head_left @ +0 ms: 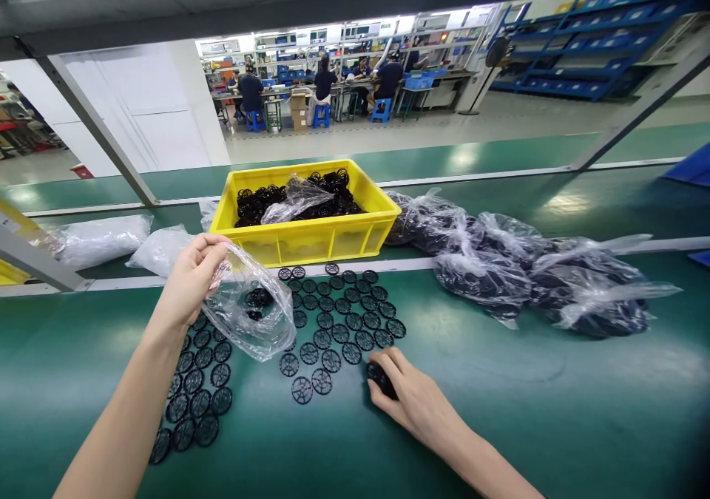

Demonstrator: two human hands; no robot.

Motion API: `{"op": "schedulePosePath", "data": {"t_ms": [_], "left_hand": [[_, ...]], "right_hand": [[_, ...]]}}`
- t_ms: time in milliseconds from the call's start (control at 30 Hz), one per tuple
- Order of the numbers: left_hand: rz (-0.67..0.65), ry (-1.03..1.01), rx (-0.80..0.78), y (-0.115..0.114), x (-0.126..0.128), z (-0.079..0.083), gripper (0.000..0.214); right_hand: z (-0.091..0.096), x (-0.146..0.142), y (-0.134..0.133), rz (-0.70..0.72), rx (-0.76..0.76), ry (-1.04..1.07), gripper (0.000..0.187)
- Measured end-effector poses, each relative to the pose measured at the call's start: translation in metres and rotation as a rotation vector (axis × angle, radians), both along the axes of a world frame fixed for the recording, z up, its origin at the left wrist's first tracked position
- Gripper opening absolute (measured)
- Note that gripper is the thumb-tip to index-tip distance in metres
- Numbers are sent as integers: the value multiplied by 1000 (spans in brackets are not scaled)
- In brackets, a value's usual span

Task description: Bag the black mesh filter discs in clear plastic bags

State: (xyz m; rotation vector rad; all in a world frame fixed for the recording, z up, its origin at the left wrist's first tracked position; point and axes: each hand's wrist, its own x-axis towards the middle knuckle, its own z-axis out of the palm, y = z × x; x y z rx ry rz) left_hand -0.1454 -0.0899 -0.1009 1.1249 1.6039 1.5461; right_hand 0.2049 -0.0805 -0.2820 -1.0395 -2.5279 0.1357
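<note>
While the left hand [191, 281] hangs above the near side of a green conveyor belt [499, 418], its fingers [214, 251] are curled shut on the upper edge of a clear plastic bag [266, 329], which sags to the right with a few black mesh discs [258, 298] low inside it. The right hand [416, 399] rests on the belt with its fingers [391, 364] curved narrowly around a dark clump of discs [377, 375], partly hidden beneath them. That clump lies just left of the right hand's fingertips, at the near right edge of a flat spread of loose discs [338, 329]; being round, these show no long axis. The right hand is nearer that edge, while the bag hangs over the spread's left part, closer to the left hand. Farther away stands a yellow plastic crate [299, 244] holding more black discs, with filled plastic bags [482, 277] heaped to the right.
</note>
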Motion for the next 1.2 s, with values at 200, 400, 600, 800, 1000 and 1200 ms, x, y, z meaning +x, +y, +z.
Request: {"op": "schedulePosePath", "data": {"t_ms": [200,400,600,800,1000,1200], "left_hand": [[-14,-9,-19,-1,-3,-2,25],[16,-36,-14,-3,-9,-5,25],[-14,-38,-19,-7,-11,-6,22],[13,-43,-14,-9,-13,-5,17],[-3,-45,-21,-12,-13,-8,17],[-1,-54,-9,-13,-16,-9,15]], "right_hand": [[-2,-19,4,64,74,-78,23],[-3,-27,-3,143,16,-74,17],[1,-40,11,253,86,-117,29],[8,-40,1,291,-36,-93,20],[3,-60,-9,320,-13,-125,30],[11,-72,-17,346,-106,-112,34]]}}
